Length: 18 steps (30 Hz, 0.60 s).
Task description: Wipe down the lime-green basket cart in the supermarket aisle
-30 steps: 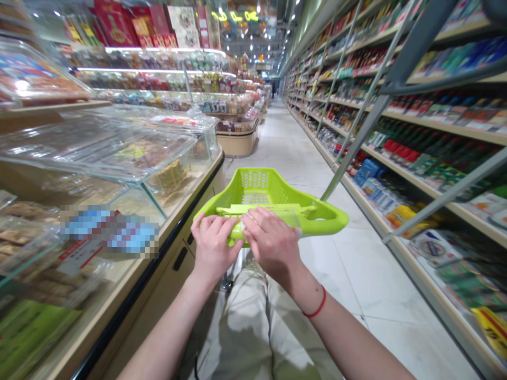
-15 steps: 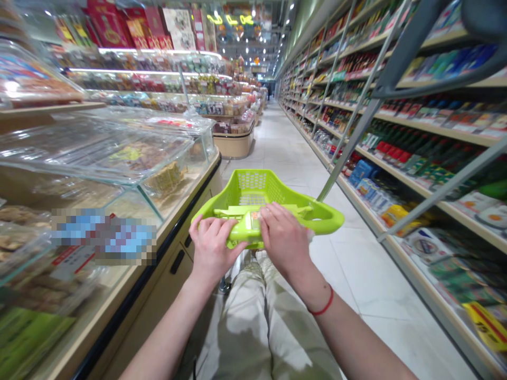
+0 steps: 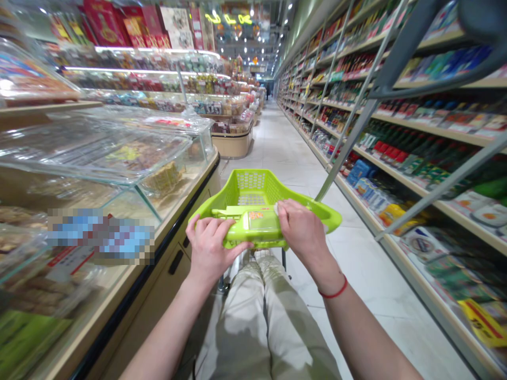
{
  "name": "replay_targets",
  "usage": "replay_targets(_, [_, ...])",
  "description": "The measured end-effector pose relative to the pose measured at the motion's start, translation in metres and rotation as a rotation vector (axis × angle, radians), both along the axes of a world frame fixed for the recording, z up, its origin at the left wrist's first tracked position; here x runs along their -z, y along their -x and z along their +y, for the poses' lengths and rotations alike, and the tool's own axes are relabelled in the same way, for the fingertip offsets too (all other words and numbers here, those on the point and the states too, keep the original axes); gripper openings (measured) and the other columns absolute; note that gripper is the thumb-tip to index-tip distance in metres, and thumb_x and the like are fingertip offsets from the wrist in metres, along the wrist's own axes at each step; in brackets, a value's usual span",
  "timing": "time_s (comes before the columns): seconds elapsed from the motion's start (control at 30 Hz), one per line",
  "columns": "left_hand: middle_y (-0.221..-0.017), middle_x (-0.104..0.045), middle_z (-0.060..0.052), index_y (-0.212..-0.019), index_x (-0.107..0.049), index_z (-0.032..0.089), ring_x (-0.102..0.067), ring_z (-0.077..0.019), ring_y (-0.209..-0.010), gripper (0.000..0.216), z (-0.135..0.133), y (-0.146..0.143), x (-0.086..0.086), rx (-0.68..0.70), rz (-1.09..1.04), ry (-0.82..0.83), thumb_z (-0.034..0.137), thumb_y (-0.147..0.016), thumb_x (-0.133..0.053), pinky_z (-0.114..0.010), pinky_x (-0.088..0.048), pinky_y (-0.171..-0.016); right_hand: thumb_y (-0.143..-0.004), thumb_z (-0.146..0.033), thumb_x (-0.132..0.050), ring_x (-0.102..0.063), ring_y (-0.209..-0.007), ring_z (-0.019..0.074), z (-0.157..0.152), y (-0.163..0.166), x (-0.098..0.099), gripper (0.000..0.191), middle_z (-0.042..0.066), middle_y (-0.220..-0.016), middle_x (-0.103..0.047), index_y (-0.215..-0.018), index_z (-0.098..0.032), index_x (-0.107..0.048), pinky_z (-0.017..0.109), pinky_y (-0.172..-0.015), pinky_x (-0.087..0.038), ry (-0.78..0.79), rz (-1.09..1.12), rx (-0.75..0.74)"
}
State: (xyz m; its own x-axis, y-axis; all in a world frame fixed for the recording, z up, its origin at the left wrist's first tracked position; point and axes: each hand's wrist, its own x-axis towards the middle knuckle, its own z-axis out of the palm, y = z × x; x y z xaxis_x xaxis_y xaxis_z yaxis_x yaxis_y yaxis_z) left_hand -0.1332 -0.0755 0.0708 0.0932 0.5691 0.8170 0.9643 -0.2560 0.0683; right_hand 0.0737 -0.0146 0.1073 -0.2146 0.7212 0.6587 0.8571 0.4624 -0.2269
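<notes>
A lime green shopping cart (image 3: 253,190) with a mesh basket stands just ahead of me in a supermarket aisle. My left hand (image 3: 208,250) is wrapped round the left part of its handle bar (image 3: 257,232). My right hand (image 3: 303,232) grips the right part of the same bar, a red string on its wrist. Between the hands a clear panel with a small orange label shows on the bar. My legs in light trousers are below the cart.
A glass-covered counter (image 3: 119,158) of packed foods runs close along my left. Long shelves (image 3: 415,132) full of boxed goods line the right, with grey slanted metal struts (image 3: 348,137) in front. The tiled aisle floor (image 3: 285,142) stretches ahead.
My right hand has slid rightward along the handle bar, away from my left hand, uncovering the labelled middle panel. The left hand has kept its grip.
</notes>
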Motion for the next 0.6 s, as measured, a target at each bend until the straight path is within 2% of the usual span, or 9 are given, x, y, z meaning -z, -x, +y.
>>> replay_targets(0.13, [-0.090,-0.070,-0.005,-0.102,-0.066,0.022,-0.058,-0.0258,-0.091,0.037,-0.001,-0.001,0.000,0.002,-0.014,0.010,0.045,-0.074,-0.073,-0.050,-0.031,-0.105,-0.099,-0.024,-0.043,-0.065,-0.114,0.0282,-0.008,0.002,0.012,0.032,0.015,-0.115,-0.072,-0.111,-0.013,-0.071,0.044,-0.099,-0.051,-0.077,0.066,0.057])
replay_targets(0.2, [-0.090,-0.070,-0.004,-0.102,-0.066,0.022,-0.058,-0.0258,-0.092,0.037,-0.002,-0.001,0.000,0.004,-0.024,0.018,0.045,-0.074,-0.073,-0.050,-0.031,-0.106,-0.099,-0.023,-0.044,-0.062,-0.118,0.0285,-0.017,0.014,0.016,0.032,0.016,-0.118,-0.071,-0.114,-0.013,-0.069,0.047,-0.104,-0.047,-0.141,0.066,0.024])
replay_targets(0.4, [-0.087,-0.071,-0.003,-0.100,-0.068,0.022,-0.058,-0.0253,-0.092,0.032,-0.002,-0.002,-0.002,0.002,-0.027,0.008,0.043,-0.076,-0.072,-0.050,-0.030,-0.107,-0.096,-0.021,-0.050,-0.055,-0.129,0.0251,-0.038,0.047,0.020,0.031,0.010,-0.130,-0.066,-0.124,-0.015,-0.064,0.042,-0.112,-0.042,-0.279,-0.087,-0.294])
replay_targets(0.5, [-0.087,-0.071,-0.003,-0.100,-0.067,0.022,-0.058,-0.0251,-0.092,0.035,-0.003,-0.001,-0.002,0.006,-0.022,0.008,0.046,-0.076,-0.073,-0.050,-0.029,-0.107,-0.096,-0.021,-0.052,-0.053,-0.131,0.0245,-0.038,0.040,0.022,0.032,0.008,-0.132,-0.065,-0.125,-0.016,-0.064,0.041,-0.113,-0.041,-0.313,-0.129,-0.357])
replay_targets(0.6, [-0.090,-0.070,-0.004,-0.101,-0.067,0.021,-0.058,-0.0253,-0.091,0.043,-0.002,0.001,-0.002,0.015,-0.019,0.023,0.053,-0.072,-0.075,-0.051,-0.030,-0.106,-0.097,-0.022,-0.052,-0.052,-0.133,0.0237,-0.035,0.016,0.025,0.033,0.009,-0.132,-0.064,-0.129,-0.018,-0.062,0.042,-0.113,-0.042,-0.314,-0.123,-0.352])
